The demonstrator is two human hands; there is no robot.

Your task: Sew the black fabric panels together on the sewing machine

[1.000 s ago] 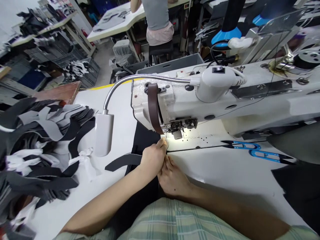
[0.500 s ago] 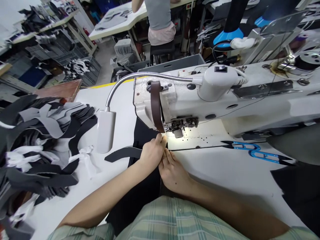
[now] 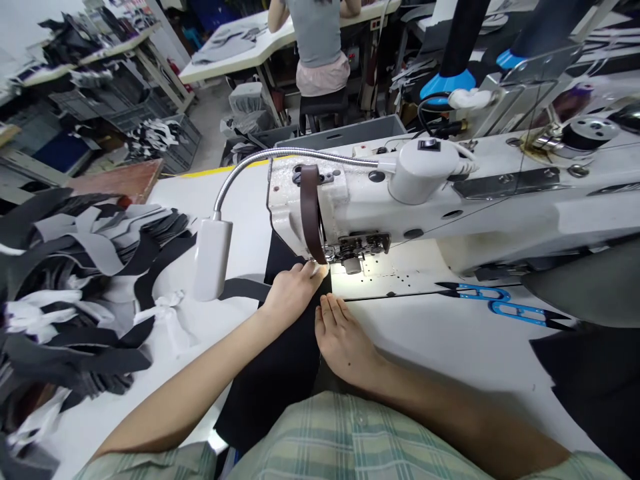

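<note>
A long black fabric piece (image 3: 280,373) runs from my lap up under the head of a white sewing machine (image 3: 350,180). My left hand (image 3: 293,293) is closed on the fabric close to the presser foot (image 3: 352,265), its fingertips lit by the lamp. A dark grey strip (image 3: 245,289) sticks out to the left from beneath that hand. Lower and to the right, my right hand (image 3: 344,337) lies flat along the fabric's right edge, fingers stretched out and side by side. The needle itself is hard to make out.
Blue thread snips (image 3: 525,312) lie right of my hands, near black fabric (image 3: 595,380). A lamp head (image 3: 213,260) hangs left of the machine. Bundled grey and black strips (image 3: 100,267) cover the table's left side. A person (image 3: 320,47) sits at another table beyond.
My left hand has shifted a little left and forward, opening a gap from my right hand. The right fingers are straighter. The fabric and strip have moved forward towards the machine.
</note>
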